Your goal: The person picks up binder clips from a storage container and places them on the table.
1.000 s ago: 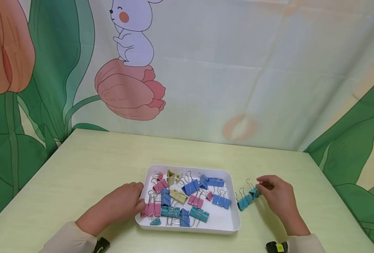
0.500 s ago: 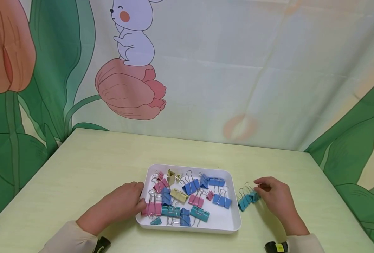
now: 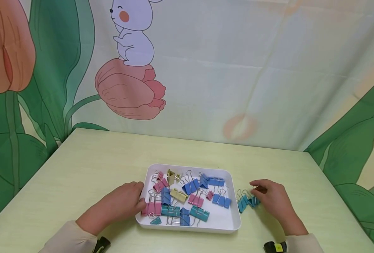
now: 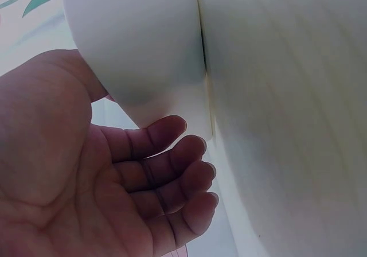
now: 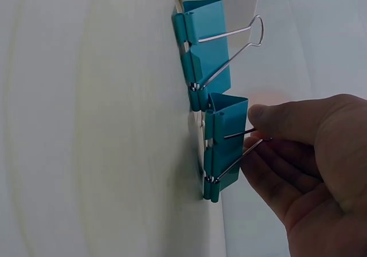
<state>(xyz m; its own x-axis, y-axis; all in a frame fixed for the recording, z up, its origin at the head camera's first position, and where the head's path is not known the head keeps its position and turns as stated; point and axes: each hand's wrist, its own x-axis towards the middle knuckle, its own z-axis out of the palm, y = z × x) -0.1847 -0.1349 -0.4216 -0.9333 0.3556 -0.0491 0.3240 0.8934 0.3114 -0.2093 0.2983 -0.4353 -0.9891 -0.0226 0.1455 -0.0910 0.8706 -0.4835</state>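
In the head view, my left hand (image 3: 125, 200) holds the left wall of a white tray (image 3: 218, 230). The left wrist view has its fingers (image 4: 192, 165) curled against the tray's outer wall (image 4: 143, 45), and the thumb partly hidden behind it. To the right of the tray, my right hand (image 3: 275, 198) pinches a wire handle of a teal binder clip (image 5: 226, 145) between thumb and fingers. A second teal binder clip (image 5: 209, 53) stands beside it, between it and the tray, with its wire handle sticking out. The two clips are touching or nearly so.
Inside the tray lie several binder clips: pink (image 3: 195, 201), yellow (image 3: 179, 195), blue (image 3: 221, 201) and teal (image 3: 200, 214). A pale yellow-green table (image 3: 111, 158) carries everything. Behind it hangs a printed curtain (image 3: 206, 70).
My right hand has moved left and slightly toward me, bringing its teal clip closer to the second one. That second clip has tilted a little. My left hand and the tray stay put.
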